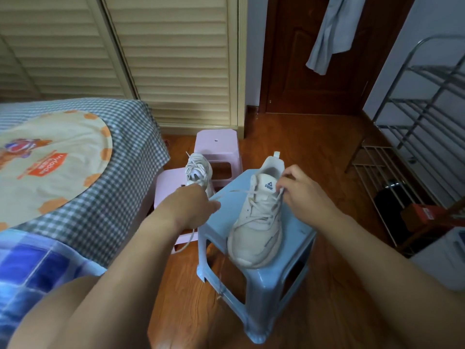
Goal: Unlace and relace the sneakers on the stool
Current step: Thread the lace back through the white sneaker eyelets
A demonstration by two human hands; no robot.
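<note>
Left grip [195,206]: fingers curled around the lace end [227,193], pulled out sideways over the left edge of the blue stool [219,230]; a loose tail of lace [187,241] hangs below the wrist. Right grip [300,191]: fingertips pinched on lace at the top right eyelets of the near sneaker [256,222], beside the tongue logo.

Near sneaker sits upright on the blue stool between both hands, toe toward the camera and overhanging the front rim, heel at the far edge. Second sneaker [198,171] stands on a pink stool [166,182] just behind the left hand, laces still in. Another pink stool [217,144] behind that.

Bed [105,177] crowds the left side, close to the pink stool. Metal rack [422,137] to the right, well apart. Open wood floor [314,152] behind and right of the blue stool.

Left fingertips hidden by the hand's back; exact lace hold there unclear. Rack cut off by the frame edge.
</note>
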